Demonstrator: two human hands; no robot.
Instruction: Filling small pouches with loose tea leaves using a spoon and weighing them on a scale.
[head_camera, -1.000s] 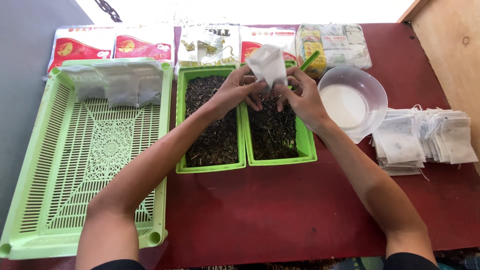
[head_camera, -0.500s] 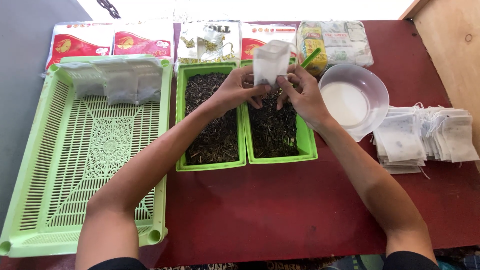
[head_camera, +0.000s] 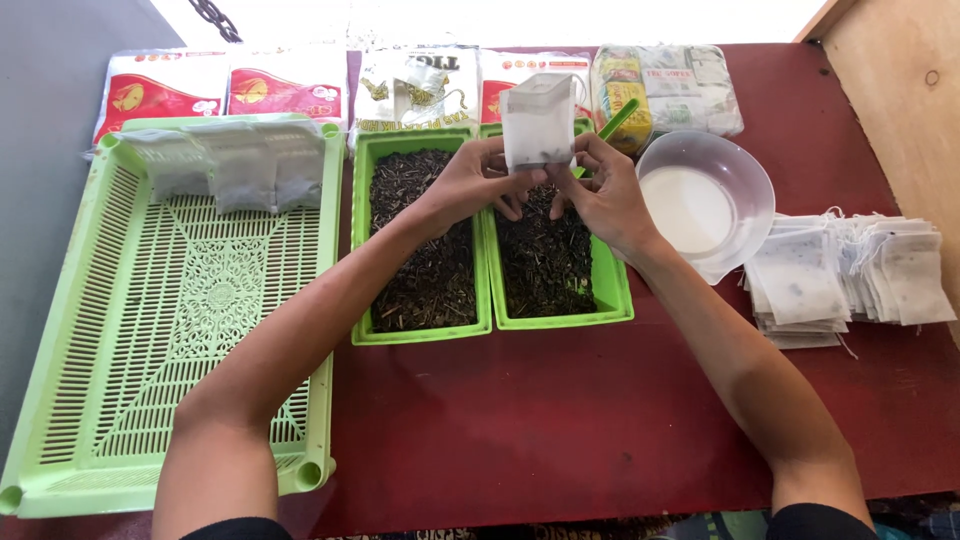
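Head view: left hand (head_camera: 470, 185) and right hand (head_camera: 600, 190) fingers pinch a small white filter bag (head_camera: 540, 125) upright above the right green tray (head_camera: 618, 300); tilting it could spill leaves onto the table (head_camera: 560, 420).

A large pale green slotted tray (head_camera: 170, 330) lies along the left edge of the dark red table (head_camera: 560, 420), with three filled white bags (head_camera: 235, 165) across its far end. Red-and-white packets (head_camera: 225, 90) and a clear wrapped bundle (head_camera: 670, 90) line the far edge. A clear plastic bowl (head_camera: 705, 200) sits right of centre, and a stack of flat white bags with strings (head_camera: 850, 275) lies near the right edge. A wooden panel (head_camera: 900, 100) stands at the far right corner.
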